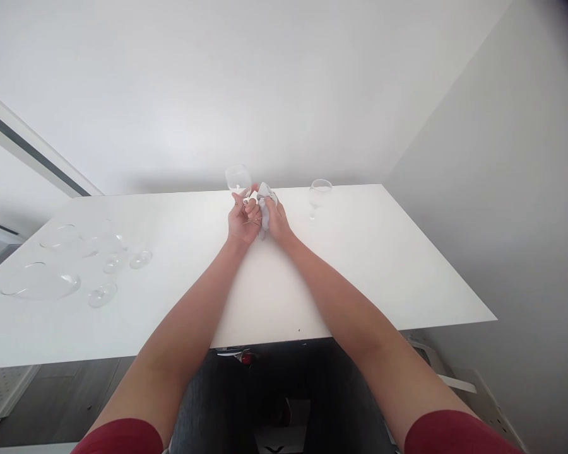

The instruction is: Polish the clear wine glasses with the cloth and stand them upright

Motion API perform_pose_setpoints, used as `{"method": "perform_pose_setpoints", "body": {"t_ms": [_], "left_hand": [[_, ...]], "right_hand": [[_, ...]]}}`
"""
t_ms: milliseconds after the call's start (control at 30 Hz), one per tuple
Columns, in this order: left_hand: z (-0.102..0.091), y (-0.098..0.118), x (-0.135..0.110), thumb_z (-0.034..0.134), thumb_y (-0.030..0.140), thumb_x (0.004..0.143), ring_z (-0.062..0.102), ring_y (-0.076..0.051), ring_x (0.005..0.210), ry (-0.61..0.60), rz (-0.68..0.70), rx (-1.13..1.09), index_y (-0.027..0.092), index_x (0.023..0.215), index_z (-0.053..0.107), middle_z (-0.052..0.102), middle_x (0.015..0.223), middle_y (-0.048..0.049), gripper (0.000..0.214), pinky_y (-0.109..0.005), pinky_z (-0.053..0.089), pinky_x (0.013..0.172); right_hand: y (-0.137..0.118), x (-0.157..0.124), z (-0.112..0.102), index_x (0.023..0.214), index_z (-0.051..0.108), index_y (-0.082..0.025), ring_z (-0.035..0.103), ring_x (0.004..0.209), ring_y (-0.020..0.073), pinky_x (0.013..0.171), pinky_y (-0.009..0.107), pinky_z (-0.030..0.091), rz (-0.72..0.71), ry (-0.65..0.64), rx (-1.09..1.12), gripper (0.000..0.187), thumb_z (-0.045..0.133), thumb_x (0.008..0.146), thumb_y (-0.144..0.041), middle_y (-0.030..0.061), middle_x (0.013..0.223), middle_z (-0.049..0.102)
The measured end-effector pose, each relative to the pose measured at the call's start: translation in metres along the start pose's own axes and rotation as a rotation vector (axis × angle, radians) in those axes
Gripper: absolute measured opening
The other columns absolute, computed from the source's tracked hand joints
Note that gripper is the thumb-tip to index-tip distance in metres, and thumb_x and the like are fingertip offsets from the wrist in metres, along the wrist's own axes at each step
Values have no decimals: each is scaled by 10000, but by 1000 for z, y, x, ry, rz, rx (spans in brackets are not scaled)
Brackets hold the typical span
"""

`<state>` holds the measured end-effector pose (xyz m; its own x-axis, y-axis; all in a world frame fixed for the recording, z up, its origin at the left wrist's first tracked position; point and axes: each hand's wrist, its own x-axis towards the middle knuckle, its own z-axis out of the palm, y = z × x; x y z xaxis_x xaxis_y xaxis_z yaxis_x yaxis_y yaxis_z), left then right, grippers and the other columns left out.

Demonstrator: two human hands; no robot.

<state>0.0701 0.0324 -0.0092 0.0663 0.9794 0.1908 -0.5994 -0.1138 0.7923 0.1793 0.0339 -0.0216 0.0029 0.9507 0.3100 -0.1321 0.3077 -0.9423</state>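
Near the table's back edge, my left hand (244,221) is closed around the lower part of a clear wine glass (238,179), whose bowl tilts up and to the left. Right beside it, my right hand (277,217) grips a crumpled light grey cloth (265,208). The cloth is close against the glass's stem and foot, which are partly hidden by fingers. A second wine glass (320,193) stands upright on the table, to the right of my hands.
Several clear wine glasses (42,280) lie on their sides at the left of the white table (360,265). Behind the table rises a white wall (265,88). A white chair-like frame (454,381) shows below the table's right side.
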Motion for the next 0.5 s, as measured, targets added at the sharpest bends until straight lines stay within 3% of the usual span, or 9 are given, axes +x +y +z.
{"method": "perform_pose_setpoints", "body": {"t_ms": [100, 167, 333, 433, 500], "left_hand": [[-2, 2, -1, 586, 724, 927, 521, -103, 532, 3, 64, 84, 201, 1272, 709, 504, 588, 36, 639, -248, 502, 556], [-5, 9, -3, 691, 667, 888, 541, -107, 541, 10, 94, 263, 189, 1325, 694, 560, 614, 34, 648, -255, 487, 560], [-32, 41, -12, 754, 471, 863, 551, -140, 580, 31, 167, 1108, 250, 1390, 684, 598, 600, 49, 575, -273, 448, 617], [-53, 55, -16, 736, 440, 873, 624, -180, 695, 58, 176, 1496, 300, 1422, 665, 705, 706, 22, 571, -289, 438, 675], [-62, 59, -15, 733, 480, 882, 666, -207, 768, -13, 174, 1658, 328, 1446, 644, 760, 799, 4, 590, -300, 434, 699]], "right_hand": [[5, 3, -2, 1186, 587, -220, 629, 947, 176, 894, 316, 530, -69, 10, -61, 478, 480, 991, -643, 45, 1025, 669], [6, 2, -3, 1179, 587, -232, 620, 928, 185, 889, 329, 517, -135, -12, -120, 433, 530, 982, -613, 45, 1023, 672], [8, -1, -5, 1067, 468, -273, 489, 658, 145, 652, 274, 445, -69, 60, -112, 349, 659, 920, -527, -45, 763, 558], [6, -1, -7, 960, 437, -259, 496, 748, 142, 692, 261, 440, -137, 195, -126, 291, 621, 934, -484, -23, 840, 522], [3, -1, -8, 1007, 463, -252, 543, 893, 161, 762, 272, 465, -155, 172, -150, 230, 565, 948, -449, 21, 1001, 562]]}}
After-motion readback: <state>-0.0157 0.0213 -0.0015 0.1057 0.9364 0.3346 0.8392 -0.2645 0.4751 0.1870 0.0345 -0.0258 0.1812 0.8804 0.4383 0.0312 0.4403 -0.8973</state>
